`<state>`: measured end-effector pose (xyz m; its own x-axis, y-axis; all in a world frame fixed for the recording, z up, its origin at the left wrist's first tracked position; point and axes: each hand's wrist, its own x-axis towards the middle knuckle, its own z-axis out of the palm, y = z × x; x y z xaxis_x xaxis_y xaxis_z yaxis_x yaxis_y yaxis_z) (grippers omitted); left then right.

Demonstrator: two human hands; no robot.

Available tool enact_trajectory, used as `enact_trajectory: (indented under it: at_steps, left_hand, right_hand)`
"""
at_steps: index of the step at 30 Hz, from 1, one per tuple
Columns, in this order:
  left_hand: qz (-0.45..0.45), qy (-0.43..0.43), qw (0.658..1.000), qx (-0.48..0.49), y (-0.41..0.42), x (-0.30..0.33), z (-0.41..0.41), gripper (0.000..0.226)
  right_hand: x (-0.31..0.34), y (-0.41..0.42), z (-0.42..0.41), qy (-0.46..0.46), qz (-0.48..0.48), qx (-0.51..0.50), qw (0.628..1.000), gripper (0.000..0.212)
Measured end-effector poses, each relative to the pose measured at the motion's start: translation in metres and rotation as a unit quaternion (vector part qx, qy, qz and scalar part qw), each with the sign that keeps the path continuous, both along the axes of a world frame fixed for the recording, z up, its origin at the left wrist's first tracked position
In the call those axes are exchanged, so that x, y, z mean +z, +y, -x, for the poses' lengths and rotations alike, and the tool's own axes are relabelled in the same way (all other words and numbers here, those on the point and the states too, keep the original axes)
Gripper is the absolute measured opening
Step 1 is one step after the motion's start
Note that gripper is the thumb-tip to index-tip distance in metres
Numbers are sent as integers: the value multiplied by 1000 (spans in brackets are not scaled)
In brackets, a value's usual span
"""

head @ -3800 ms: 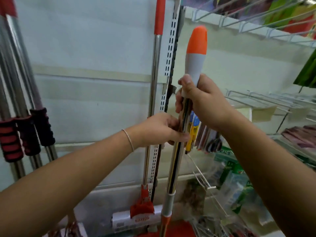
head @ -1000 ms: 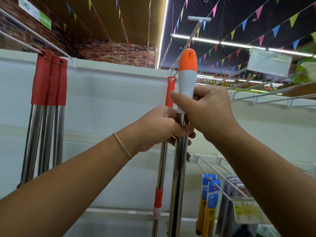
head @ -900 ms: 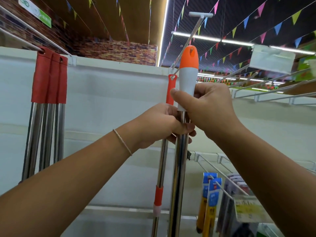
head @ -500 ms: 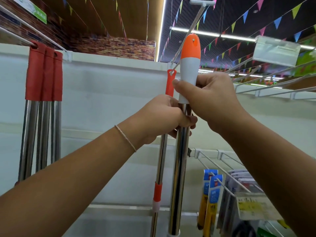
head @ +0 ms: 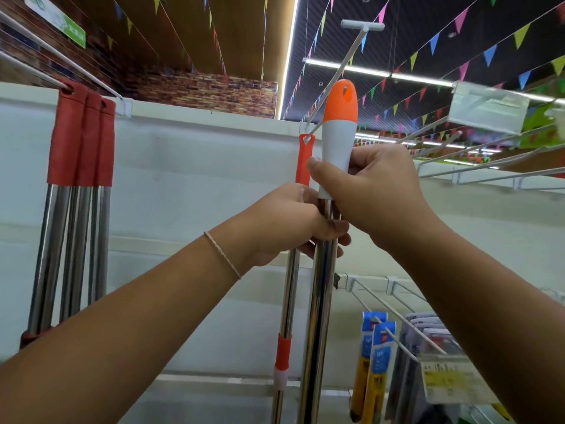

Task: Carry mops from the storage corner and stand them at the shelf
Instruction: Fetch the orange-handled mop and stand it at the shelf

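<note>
text: none legible | yellow price tag (head: 452,383) blurred | green wall sign (head: 61,24) (too small)

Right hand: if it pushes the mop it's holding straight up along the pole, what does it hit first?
Probably the white wire display hook slanting above. The right hand holds the orange-and-white plastic mop grip, whose orange tip sits just under that wire. Depth is unclear, so it may pass in front.

Open white back panel (head: 189,179) is seen between hung red-capped poles (head: 82,179) at left and red-tipped pole (head: 303,160). Rightward, room is crossed by wire hooks (head: 397,335) and packets (head: 374,362).
</note>
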<state>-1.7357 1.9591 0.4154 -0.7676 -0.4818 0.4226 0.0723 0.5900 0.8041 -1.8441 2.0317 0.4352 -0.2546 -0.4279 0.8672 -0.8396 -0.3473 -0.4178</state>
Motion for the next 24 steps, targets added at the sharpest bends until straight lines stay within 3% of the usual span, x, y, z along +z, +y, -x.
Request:
enact_trajectory:
  at_steps: [11,20,24]
  left_hand:
    - [-30,-10,999,0,-20,-7,7,20]
    - [-13,15,999,49,-38,-19,20,10]
    - [-30,23,996,77,-50,-32,28,32]
  right_hand:
    - [-1,-24,9,-42,-63,-14,997,36]
    - [-2,-53,17,-56,-77,-55,994,31]
    - [2,-64,21,-85,-105,-55,989,27]
